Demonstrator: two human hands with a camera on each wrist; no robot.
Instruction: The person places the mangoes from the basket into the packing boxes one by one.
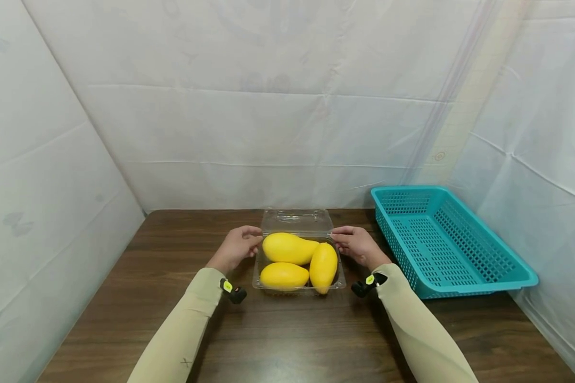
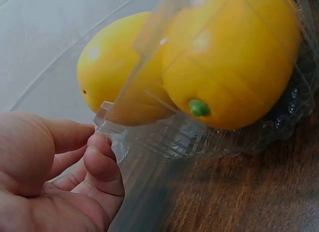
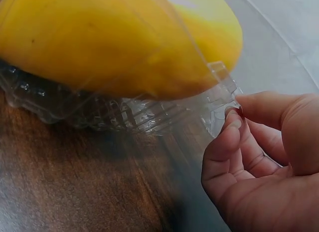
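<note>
A clear plastic clamshell container (image 1: 341,282) sits on the table with its lid (image 1: 297,217) folded back behind it. Inside lie three yellow mangoes: a long mango (image 1: 287,248) at the back, a smaller mango (image 1: 285,276) in front and an upright-lying mango (image 1: 323,266) at the right. One mango (image 2: 234,57) shows a green stem stub in the left wrist view. My left hand (image 1: 238,246) pinches the container's back left corner between thumb and fingertips. At the back right corner, my right hand (image 1: 356,246) pinches the plastic likewise, beside a mango (image 3: 114,47).
A turquoise perforated basket (image 1: 460,290) stands to the right of my right hand. The brown wooden table (image 1: 287,340) extends in front of the container. White sheeting (image 1: 220,127) hangs behind and at both sides.
</note>
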